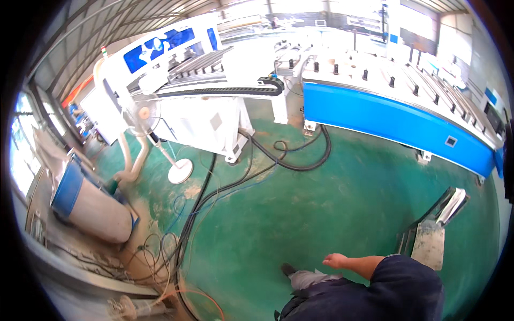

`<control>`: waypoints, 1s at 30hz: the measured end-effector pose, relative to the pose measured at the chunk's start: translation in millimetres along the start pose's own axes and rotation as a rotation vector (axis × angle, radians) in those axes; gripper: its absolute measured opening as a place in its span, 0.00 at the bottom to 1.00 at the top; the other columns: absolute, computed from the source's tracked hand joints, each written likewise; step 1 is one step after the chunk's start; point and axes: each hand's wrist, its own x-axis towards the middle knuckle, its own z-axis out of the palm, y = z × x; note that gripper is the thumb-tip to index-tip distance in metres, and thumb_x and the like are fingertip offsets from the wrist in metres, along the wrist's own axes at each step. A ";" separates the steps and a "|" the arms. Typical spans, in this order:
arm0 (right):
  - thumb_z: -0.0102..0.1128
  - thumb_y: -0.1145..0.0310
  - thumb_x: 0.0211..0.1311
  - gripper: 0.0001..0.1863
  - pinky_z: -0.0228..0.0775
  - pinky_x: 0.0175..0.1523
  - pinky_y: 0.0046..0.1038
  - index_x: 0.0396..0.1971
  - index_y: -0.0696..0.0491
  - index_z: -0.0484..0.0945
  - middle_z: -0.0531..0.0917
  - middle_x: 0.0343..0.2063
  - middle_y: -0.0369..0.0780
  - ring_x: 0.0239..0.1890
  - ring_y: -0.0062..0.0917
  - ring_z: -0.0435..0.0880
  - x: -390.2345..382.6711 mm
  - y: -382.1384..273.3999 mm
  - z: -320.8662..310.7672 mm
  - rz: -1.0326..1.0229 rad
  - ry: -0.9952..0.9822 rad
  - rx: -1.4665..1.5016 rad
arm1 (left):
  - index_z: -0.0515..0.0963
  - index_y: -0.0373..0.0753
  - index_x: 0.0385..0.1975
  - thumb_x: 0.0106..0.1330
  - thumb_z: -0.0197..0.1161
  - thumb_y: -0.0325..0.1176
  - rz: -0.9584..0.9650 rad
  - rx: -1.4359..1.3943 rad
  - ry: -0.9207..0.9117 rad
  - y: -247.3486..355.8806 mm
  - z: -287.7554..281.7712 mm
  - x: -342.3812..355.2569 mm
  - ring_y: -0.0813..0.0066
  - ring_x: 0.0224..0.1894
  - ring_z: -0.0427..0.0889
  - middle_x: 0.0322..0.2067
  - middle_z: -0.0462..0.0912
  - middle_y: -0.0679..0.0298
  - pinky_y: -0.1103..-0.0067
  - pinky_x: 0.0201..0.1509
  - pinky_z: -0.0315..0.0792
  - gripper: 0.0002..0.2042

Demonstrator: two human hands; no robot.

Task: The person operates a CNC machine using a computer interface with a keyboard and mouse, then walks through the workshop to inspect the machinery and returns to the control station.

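My right hand (334, 261) hangs at the lower middle right, over the green floor (278, 224), with its fingers loosely curled together and nothing visible in them. My forearm and dark sleeve come in from the lower edge, beside one shoe (289, 270). To the right of the hand stands a low metal frame with a pale, worn board (428, 241) and an upright padded piece (450, 206). My left hand is not in view.
A white machine (209, 123) and a blue-sided table (391, 117) with black posts stand ahead. A standing fan (143, 112), a large drum (96, 208) and pale hoses (136, 163) are at left. Black cables (198, 214) and thinner lines cross the floor.
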 end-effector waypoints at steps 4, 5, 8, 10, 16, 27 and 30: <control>0.44 0.43 0.63 0.29 0.67 0.57 0.40 0.46 0.52 0.79 0.81 0.45 0.47 0.52 0.43 0.77 61.1 -45.4 25.8 0.205 -0.286 -0.003 | 0.74 0.35 0.50 0.65 0.52 0.45 0.028 0.130 -0.008 -25.3 -51.0 95.6 0.57 0.52 0.76 0.49 0.79 0.53 0.63 0.52 0.72 0.21; 0.44 0.43 0.63 0.29 0.67 0.57 0.40 0.46 0.52 0.79 0.81 0.45 0.47 0.52 0.43 0.77 81.5 -57.2 28.7 0.204 -0.289 0.004 | 0.74 0.35 0.51 0.64 0.53 0.46 0.105 0.113 0.026 -23.1 -64.6 118.0 0.56 0.51 0.76 0.49 0.78 0.53 0.63 0.52 0.71 0.22; 0.41 0.42 0.64 0.30 0.67 0.56 0.41 0.45 0.53 0.80 0.81 0.45 0.48 0.51 0.45 0.77 151.4 -92.0 30.1 0.151 -0.348 -0.104 | 0.73 0.36 0.52 0.62 0.55 0.48 0.314 0.038 0.122 -7.2 -85.4 165.1 0.55 0.51 0.76 0.50 0.77 0.51 0.63 0.52 0.71 0.25; 0.40 0.42 0.64 0.31 0.67 0.56 0.42 0.43 0.55 0.80 0.81 0.44 0.50 0.50 0.46 0.77 212.0 -141.3 18.8 -0.007 -0.154 -0.154 | 0.73 0.36 0.52 0.61 0.56 0.49 0.355 -0.014 0.166 3.7 -97.1 187.7 0.55 0.50 0.76 0.51 0.77 0.51 0.63 0.52 0.71 0.26; 0.46 0.47 0.63 0.27 0.68 0.56 0.40 0.45 0.55 0.79 0.81 0.45 0.48 0.50 0.43 0.78 383.2 -354.9 -74.6 -0.158 -0.062 -0.148 | 0.73 0.35 0.52 0.66 0.52 0.49 -0.418 -1.252 -0.149 34.2 -214.4 157.1 0.60 0.45 0.77 0.46 0.78 0.54 0.67 0.47 0.71 0.24; 0.50 0.47 0.61 0.24 0.70 0.51 0.41 0.41 0.53 0.81 0.81 0.42 0.50 0.46 0.44 0.79 586.2 -555.1 -60.4 -0.154 -0.102 -0.245 | 0.75 0.34 0.40 0.64 0.52 0.44 -0.590 -1.328 -0.177 -65.8 -302.1 413.6 0.65 0.27 0.80 0.24 0.79 0.55 0.66 0.32 0.75 0.18; 0.50 0.48 0.61 0.24 0.70 0.51 0.41 0.41 0.53 0.81 0.82 0.42 0.49 0.46 0.44 0.79 646.6 -581.3 -40.9 -0.578 -0.337 -0.660 | 0.79 0.38 0.25 0.56 0.56 0.36 0.058 -0.440 -0.022 -121.4 -368.5 537.5 0.58 0.27 0.82 0.22 0.82 0.55 0.62 0.33 0.74 0.09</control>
